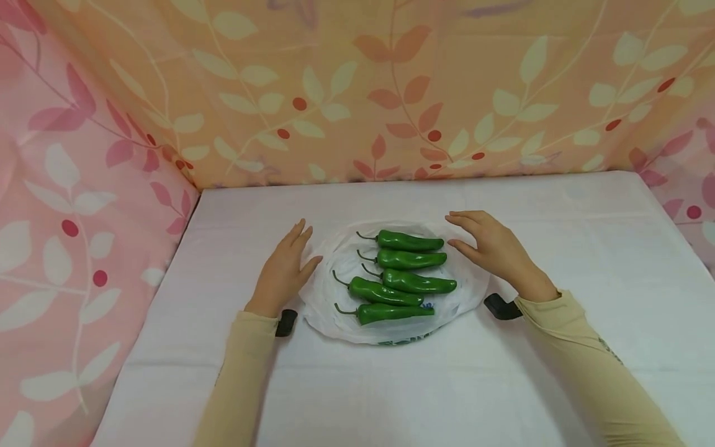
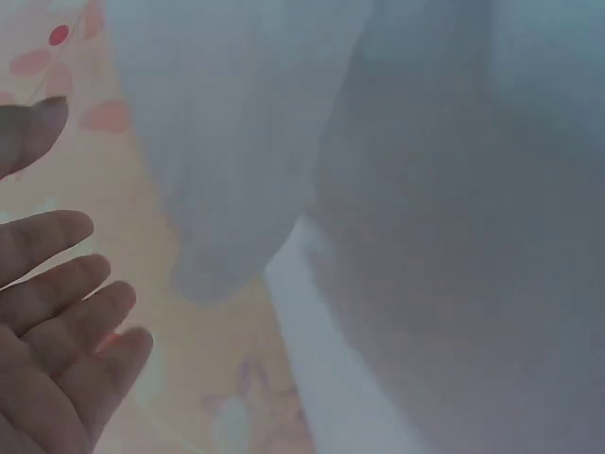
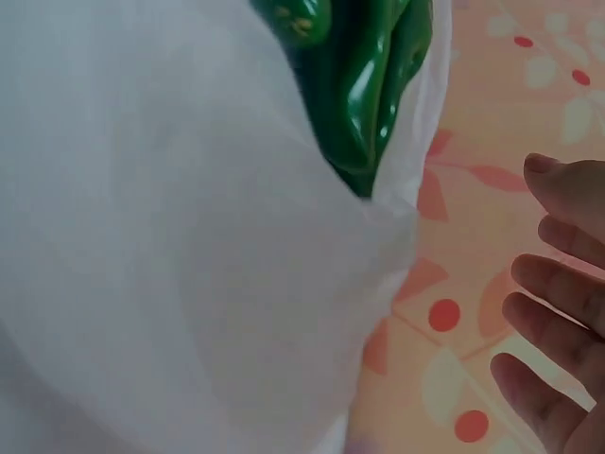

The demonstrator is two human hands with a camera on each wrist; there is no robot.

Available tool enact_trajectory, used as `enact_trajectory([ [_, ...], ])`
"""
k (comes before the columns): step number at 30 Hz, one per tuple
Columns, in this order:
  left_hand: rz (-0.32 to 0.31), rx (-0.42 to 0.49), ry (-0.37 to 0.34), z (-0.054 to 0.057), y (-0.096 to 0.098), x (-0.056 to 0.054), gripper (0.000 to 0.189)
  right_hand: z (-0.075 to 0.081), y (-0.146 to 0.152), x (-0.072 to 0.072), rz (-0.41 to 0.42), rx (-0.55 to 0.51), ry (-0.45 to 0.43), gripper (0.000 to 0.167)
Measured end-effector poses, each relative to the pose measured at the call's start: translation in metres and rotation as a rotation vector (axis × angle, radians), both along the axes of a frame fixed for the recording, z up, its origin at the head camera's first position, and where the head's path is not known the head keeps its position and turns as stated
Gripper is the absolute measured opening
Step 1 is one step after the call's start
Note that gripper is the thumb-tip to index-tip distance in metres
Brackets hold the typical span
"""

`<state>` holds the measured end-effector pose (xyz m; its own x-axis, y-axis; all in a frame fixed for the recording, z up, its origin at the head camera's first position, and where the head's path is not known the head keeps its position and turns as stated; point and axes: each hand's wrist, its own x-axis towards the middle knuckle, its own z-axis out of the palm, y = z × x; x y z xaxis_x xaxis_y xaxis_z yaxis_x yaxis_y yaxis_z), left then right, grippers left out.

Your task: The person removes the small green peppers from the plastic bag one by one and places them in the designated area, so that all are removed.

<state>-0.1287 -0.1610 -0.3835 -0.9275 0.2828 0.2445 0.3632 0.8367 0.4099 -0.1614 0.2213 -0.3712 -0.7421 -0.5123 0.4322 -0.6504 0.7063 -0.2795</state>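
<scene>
Nearest the camera, two tan sleeves (image 1: pixel 589 366) are running up from the lower edge, and between them, further up the middle, five green peppers (image 1: pixel 419 281) are lying on one white bag (image 1: pixel 469 279). All five are pointing the same way, stem ends to the person's left and tips to the right, their long axes running crosswise in a near-parallel stack; the second from the person is slanting a little, its tip end lying nearer the person than its stem. The three farther ones are sitting slightly more to the right than the two nearer ones. The bag is lying spread and crumpled beneath them, showing green print along its near edge, too small to read. Two hands are flanking it: the left hand (image 1: pixel 283 270) is hovering at the left edge, fingers extending loosely with the thumb standing apart; the right hand (image 1: pixel 499 251) is hovering at the right edge, fingers gently bending and spreading, thumb near the pepper tips but apart from them. Two black pieces (image 1: pixel 503 307) are showing, one at each wrist. One white table (image 1: pixel 391 397) is spreading beneath everything, with orange cloth (image 1: pixel 335 62) hanging behind and pink cloth (image 1: pixel 56 248) hanging on both sides.
</scene>
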Motion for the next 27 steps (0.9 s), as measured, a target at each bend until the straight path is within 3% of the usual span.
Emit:
enact_trajectory([
  [5,0.049,0.187,0.062,-0.015,0.005,0.002,0.046,-0.012,-0.005,-0.002,0.006,-0.056,-0.052,0.041],
  [8,0.079,0.308,0.059,-0.022,0.008,0.004,0.041,-0.020,-0.006,-0.004,0.020,-0.115,-0.069,0.039],
  [15,0.213,0.613,-0.123,-0.035,0.013,0.003,0.033,-0.035,-0.011,-0.010,0.085,-0.229,-0.097,0.034],
  [19,0.237,0.744,-0.203,-0.041,0.016,0.001,0.032,-0.044,-0.012,-0.009,0.077,-0.251,-0.120,0.033],
  [23,0.249,0.827,-0.261,-0.047,0.019,-0.001,0.033,-0.051,-0.012,-0.008,0.055,-0.288,-0.149,0.033],
  [27,0.268,0.840,-0.289,-0.051,0.021,-0.001,0.035,-0.055,-0.012,-0.009,0.045,-0.343,-0.169,0.032],
])
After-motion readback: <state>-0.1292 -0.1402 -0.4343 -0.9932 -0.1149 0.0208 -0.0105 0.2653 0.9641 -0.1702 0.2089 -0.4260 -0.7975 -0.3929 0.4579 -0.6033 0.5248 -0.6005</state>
